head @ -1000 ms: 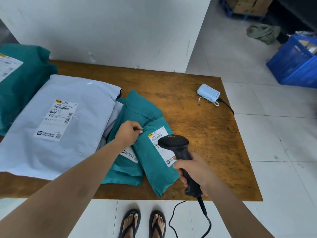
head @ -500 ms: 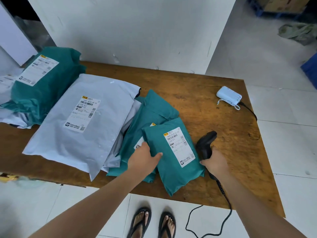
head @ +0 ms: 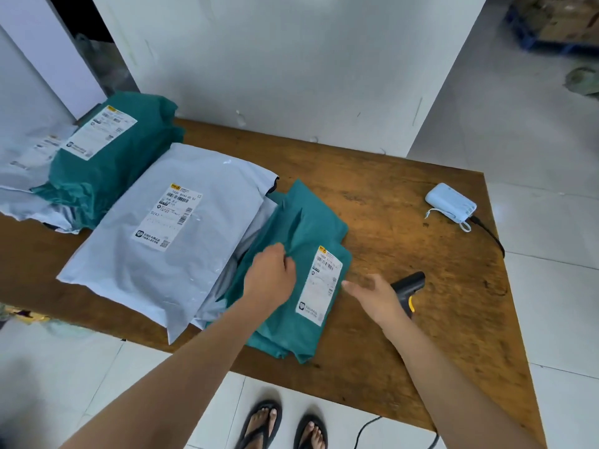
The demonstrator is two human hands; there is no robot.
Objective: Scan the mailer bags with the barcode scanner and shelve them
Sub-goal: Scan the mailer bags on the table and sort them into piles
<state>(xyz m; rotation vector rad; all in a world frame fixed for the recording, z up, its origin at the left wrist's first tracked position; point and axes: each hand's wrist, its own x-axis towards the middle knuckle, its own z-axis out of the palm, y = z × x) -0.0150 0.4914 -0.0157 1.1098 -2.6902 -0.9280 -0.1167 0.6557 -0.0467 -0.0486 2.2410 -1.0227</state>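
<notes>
Teal bags sit stacked near the table's front edge. Left hand curls on them, seemingly pinching a fold; right hand is flat-fingered, holding nothing, scanner lying beside it. Nothing looks shelved yet; grey bag waits.
</notes>
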